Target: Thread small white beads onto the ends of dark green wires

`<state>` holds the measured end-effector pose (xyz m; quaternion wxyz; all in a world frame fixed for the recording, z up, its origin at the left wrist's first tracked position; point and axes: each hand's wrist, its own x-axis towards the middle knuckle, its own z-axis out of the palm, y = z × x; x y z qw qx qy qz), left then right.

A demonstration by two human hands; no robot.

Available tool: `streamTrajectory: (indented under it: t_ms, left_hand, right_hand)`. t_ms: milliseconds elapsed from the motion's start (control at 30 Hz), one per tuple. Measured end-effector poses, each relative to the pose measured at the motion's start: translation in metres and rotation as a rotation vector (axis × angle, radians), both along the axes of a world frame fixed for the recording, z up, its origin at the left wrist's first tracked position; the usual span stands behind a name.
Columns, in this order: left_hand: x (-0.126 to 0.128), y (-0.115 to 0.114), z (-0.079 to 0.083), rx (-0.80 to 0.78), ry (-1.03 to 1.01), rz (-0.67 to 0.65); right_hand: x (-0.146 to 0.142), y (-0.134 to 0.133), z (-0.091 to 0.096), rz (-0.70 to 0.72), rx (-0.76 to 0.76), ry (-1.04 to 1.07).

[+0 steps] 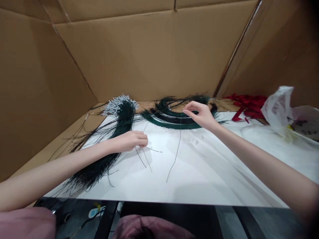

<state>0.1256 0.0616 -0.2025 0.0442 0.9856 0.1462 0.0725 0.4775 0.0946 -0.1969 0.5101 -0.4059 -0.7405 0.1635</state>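
My right hand (198, 113) is raised over the white board (199, 166), its thumb and fingers pinched on the upper end of a thin dark wire (177, 146). The wire hangs down in a slight bend. My left hand (136, 141) is lower, with fingers curled closed; several thin dark wires stick out below and beside it, though its grip on them is partly hidden. Next to the left hand lies a thick bundle of dark green wires (124, 119) with pale grey tips (117, 104). Curved dark green wire bundles (171, 124) lie behind the right hand.
Cardboard walls (149, 56) close in the back and sides. At the back right are red ribbons (249, 104) and a white plastic bag (279, 109). Beyond the board's front edge, a light blue object (96, 211) and dark frame bars (107, 219) show below.
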Motion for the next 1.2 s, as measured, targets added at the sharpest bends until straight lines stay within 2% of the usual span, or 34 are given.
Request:
streamTrajectory:
  t_ms: [100,167,267,400,600,733,833,933,1000,1100,1200]
  left_hand:
    - [0.007,-0.012,0.019,-0.071,-0.132,0.057]
    - [0.015,-0.023,0.031,-0.146,-0.288,0.094]
    - [0.028,-0.037,0.042,-0.147,-0.435,0.028]
    - [0.048,-0.046,0.044,0.113,-0.495,-0.101]
    - [0.081,-0.048,0.051,0.623,-0.505,-0.178]
    - [0.100,-0.050,0.059,0.770,-0.528,-0.242]
    - [0.111,-0.053,0.062,0.808,-0.510,-0.267]
    - [0.118,-0.055,0.061,0.720,-0.499,-0.264]
    - [0.120,-0.055,0.059,0.556,-0.536,-0.230]
    - [0.120,-0.056,0.057,0.155,-0.581,-0.120]
    - [0.118,-0.058,0.052,-0.294,-0.544,0.024]
  right_hand:
    - [-0.008,-0.004,0.002,0.008,0.000,0.060]
    - [-0.015,-0.008,0.005,0.029,-0.012,0.110]
    - [-0.029,-0.018,0.010,0.093,-0.056,0.167]
    - [-0.041,-0.029,0.015,0.155,-0.109,0.221]
    - [-0.046,-0.036,0.015,0.186,-0.147,0.278]
    - [-0.047,-0.044,0.014,0.187,-0.162,0.268]
    - [-0.046,-0.050,0.012,0.192,-0.167,0.238]
    - [-0.042,-0.058,0.009,0.204,-0.156,0.199]
    - [-0.036,-0.066,0.009,0.207,-0.127,0.169]
    - [-0.023,-0.083,0.014,0.221,-0.070,0.118]
    - [-0.009,-0.104,0.022,0.292,0.021,0.017]
